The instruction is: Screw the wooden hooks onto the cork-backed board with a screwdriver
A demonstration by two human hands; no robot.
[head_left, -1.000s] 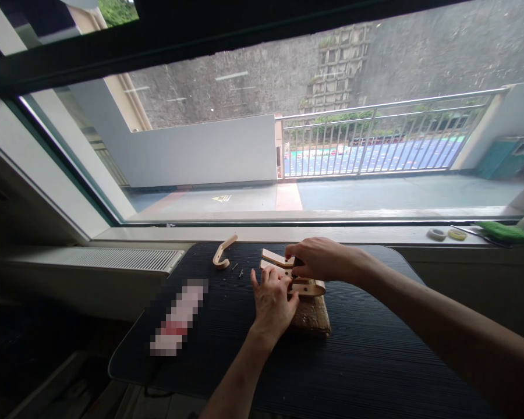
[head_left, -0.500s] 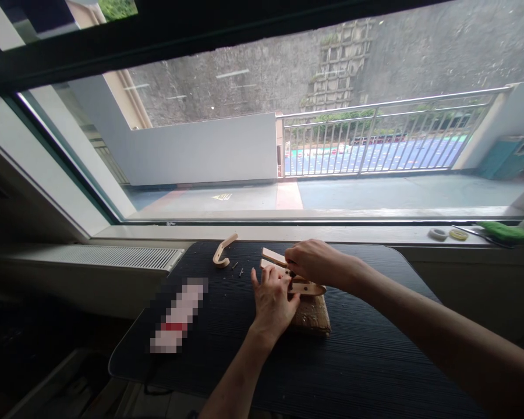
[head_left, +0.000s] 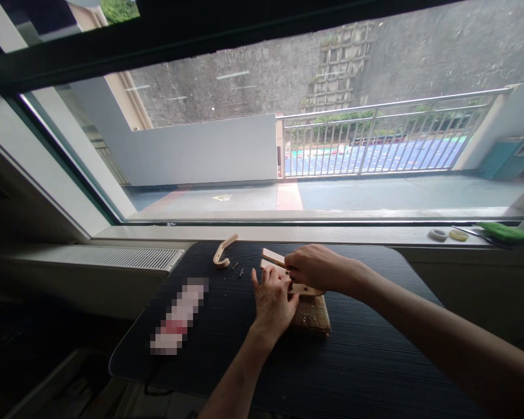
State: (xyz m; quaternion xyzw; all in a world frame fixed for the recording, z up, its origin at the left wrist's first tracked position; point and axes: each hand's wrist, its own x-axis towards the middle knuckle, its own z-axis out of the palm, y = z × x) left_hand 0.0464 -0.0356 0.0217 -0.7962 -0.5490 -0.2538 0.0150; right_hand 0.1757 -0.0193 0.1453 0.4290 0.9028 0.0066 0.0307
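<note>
A: Entry one: left hand?

B: Open, palm down, fingers spread. The fingertips press on the near end of the hooks, and the heel rests on the block.

A: Entry two: right hand?

B: Curled shut, knuckles up, on top of the hooks just behind the left fingertips. Anything pinched in it is hidden.

A: Entry three: the hooks?

B: Pale wood, two or more strips lying together. They sit on the block near the middle of the table. The far ends poke out to the left past the right hand, and a near end shows under its wrist. How they join cannot be told.

A: The block?

B: Brown, flat and rough on top, lying on the table below both hands. Its right corner is uncovered.

A: Loose parts?

B: One spare hook, curved, at the far left edge of the table, well apart from the hands. A few small dark screws lie between it and the left hand.

A: Other stock?

B: A blurred item, red and white, on the left of the table. Two tape rolls and a green cloth are on the sill at far right. A vent grille is left of the table.
</note>
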